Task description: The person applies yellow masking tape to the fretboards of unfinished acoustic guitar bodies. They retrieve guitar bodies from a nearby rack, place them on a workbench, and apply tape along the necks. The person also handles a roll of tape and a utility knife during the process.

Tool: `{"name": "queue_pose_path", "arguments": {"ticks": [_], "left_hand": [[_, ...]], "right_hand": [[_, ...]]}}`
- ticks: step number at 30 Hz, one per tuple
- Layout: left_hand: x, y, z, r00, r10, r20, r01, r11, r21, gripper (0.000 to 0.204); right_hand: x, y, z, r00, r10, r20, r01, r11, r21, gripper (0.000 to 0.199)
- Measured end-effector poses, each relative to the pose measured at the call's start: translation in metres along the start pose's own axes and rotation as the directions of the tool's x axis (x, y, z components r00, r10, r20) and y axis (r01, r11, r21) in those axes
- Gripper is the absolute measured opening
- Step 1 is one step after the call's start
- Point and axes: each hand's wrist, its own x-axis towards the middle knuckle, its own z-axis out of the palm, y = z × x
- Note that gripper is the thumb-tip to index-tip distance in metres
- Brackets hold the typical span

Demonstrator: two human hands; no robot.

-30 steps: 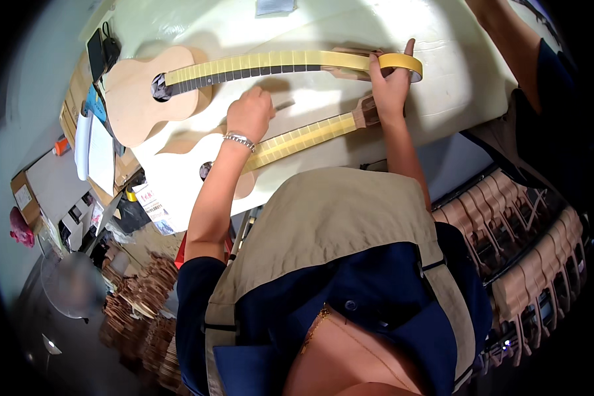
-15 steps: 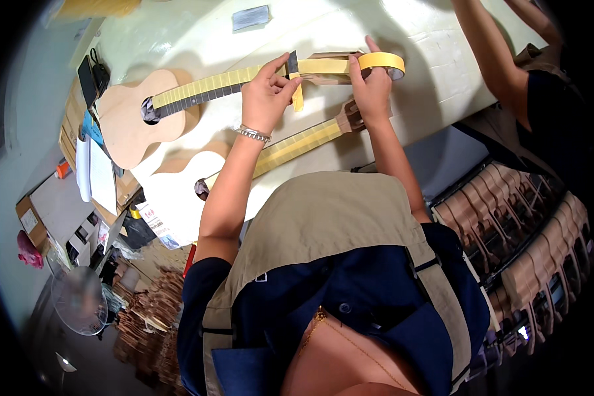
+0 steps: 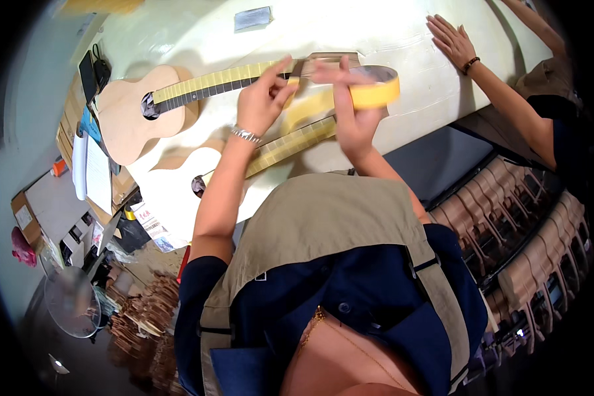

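Observation:
A ukulele with a pale wooden body (image 3: 129, 122) lies across the table, its dark fretboard (image 3: 211, 92) edged with yellow tape. My left hand (image 3: 261, 102) is closed at the headstock end of this neck, its fingers pinching a small dark flat piece (image 3: 297, 68) over it. My right hand (image 3: 356, 125) grips a roll of yellow tape (image 3: 379, 92) beside the headstock (image 3: 333, 58); its fingers are blurred by motion. A loose tape strip (image 3: 310, 107), also smeared, trails from the roll toward my left hand. Nearer me lies a second ukulele (image 3: 181, 178) with a taped neck (image 3: 297, 144).
A co-worker's hand (image 3: 454, 43) rests flat on the table (image 3: 409, 119) at the far right. A grey block (image 3: 253, 18) lies at the back. Left are a phone (image 3: 86, 78) and papers (image 3: 99, 175). Racked wooden necks (image 3: 488, 204) stand below right.
My right hand has drawn the tape roll slightly left and nearer me, and the strip now hangs loose below the neck. The co-worker's hand has come down onto the table.

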Motion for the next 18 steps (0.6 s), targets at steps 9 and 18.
{"name": "queue_pose_path", "arguments": {"ticks": [9, 18], "left_hand": [[-0.022, 0.031, 0.0, 0.94, -0.327, 0.103, 0.233, 0.388, -0.892, 0.055], [-0.054, -0.042, -0.067, 0.863, -0.39, -0.321, 0.134, 0.79, -0.599, 0.007]], "right_hand": [[0.008, 0.001, 0.006, 0.938, 0.33, -0.102, -0.237, 0.829, 0.506, 0.054], [0.012, 0.006, -0.067, 0.836, 0.549, 0.014, 0.088, -0.158, 0.983, 0.043]]}}
